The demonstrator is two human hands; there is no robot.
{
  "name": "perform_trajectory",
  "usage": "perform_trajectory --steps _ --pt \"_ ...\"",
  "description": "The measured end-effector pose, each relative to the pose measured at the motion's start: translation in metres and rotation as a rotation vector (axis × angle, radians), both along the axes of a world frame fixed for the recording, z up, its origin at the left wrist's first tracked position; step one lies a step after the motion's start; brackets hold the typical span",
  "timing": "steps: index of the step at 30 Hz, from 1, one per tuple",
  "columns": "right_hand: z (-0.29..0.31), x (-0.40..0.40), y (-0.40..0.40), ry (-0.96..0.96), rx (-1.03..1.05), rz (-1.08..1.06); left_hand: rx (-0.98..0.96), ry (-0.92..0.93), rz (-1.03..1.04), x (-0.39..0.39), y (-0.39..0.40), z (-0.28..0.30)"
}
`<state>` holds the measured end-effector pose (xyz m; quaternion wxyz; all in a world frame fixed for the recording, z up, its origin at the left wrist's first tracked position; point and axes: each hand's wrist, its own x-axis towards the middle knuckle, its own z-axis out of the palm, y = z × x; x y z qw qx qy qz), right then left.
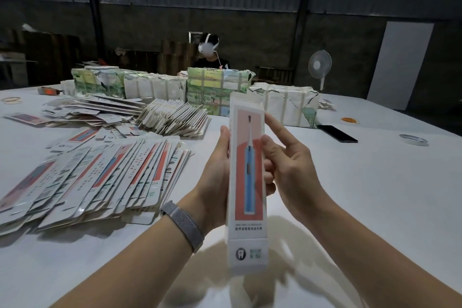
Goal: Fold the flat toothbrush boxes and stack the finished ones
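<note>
A toothbrush box (247, 182), opened into tube form, is held upright above the near edge of the table (375, 195). The left hand (215, 172) is wrapped round its left side; the right hand (287, 160) pinches the right side, forefinger extended. The bottom flap appears not yet tucked. Many flat boxes (95, 177) are fanned out toward the left edge; wrapped bundles (212, 90) sit at the far edge. Most work is judged outstanding.
</note>
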<state>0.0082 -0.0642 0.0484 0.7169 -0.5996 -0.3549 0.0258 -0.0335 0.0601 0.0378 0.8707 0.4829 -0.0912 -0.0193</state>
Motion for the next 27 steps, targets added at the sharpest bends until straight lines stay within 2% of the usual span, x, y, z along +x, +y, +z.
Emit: perform_trajectory --steps 7,13,22,27 --pt "0.004 0.000 0.000 -0.104 -0.030 -0.144 0.273 -0.051 0.199 -0.001 0.002 0.003" --pt "0.004 0.005 -0.003 -0.247 -0.080 -0.254 0.501 -0.355 0.534 0.003 0.000 0.004" --pt "0.010 0.005 -0.005 -0.319 -0.071 -0.163 0.480 -0.530 0.703 0.000 0.003 0.008" --pt "0.015 0.008 -0.010 -0.329 -0.105 -0.107 0.495 -0.546 0.677 -0.005 0.002 0.012"
